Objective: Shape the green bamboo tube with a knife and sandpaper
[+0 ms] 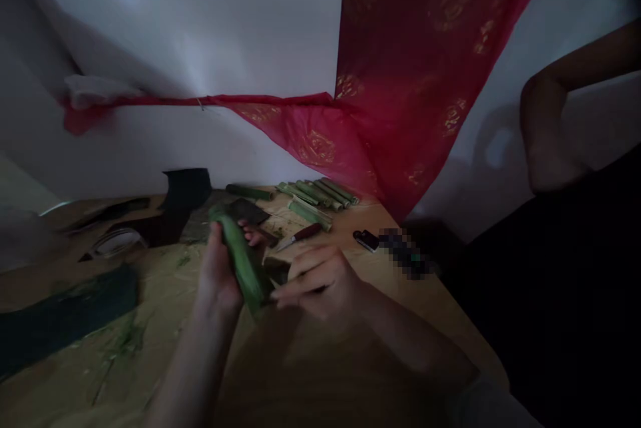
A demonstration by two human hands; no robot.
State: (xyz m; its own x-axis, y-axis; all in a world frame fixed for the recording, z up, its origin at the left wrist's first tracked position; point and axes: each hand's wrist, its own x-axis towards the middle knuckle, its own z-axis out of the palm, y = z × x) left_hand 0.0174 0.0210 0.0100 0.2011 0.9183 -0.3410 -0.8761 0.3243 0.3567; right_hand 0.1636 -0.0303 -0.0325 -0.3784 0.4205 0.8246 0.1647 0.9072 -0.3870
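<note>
My left hand (pixel 223 274) is wrapped round a thick green stalk-like piece (pixel 243 258), streaked lengthwise and held tilted above the table. At its lower end my right hand (pixel 323 281) is closed, with the fingertips pinched right beside the green surface. A small dark flat piece (pixel 276 270) shows by those fingers; whether they grip it or the stalk's edge I cannot tell. Just beyond my hands, a knife (pixel 303 234) with a reddish-brown handle lies on the table. Several cut green stalk pieces (pixel 318 194) are lined up farther back.
On the wooden table (pixel 320 374) are dark cloths (pixel 65 314), a roll of tape (pixel 116 242), green scraps (pixel 127 338) and a small black object (pixel 366 240). Red gold-patterned cloth (pixel 400 81) hangs at the wall. A person in dark clothing (pixel 561 268) stands close on the right.
</note>
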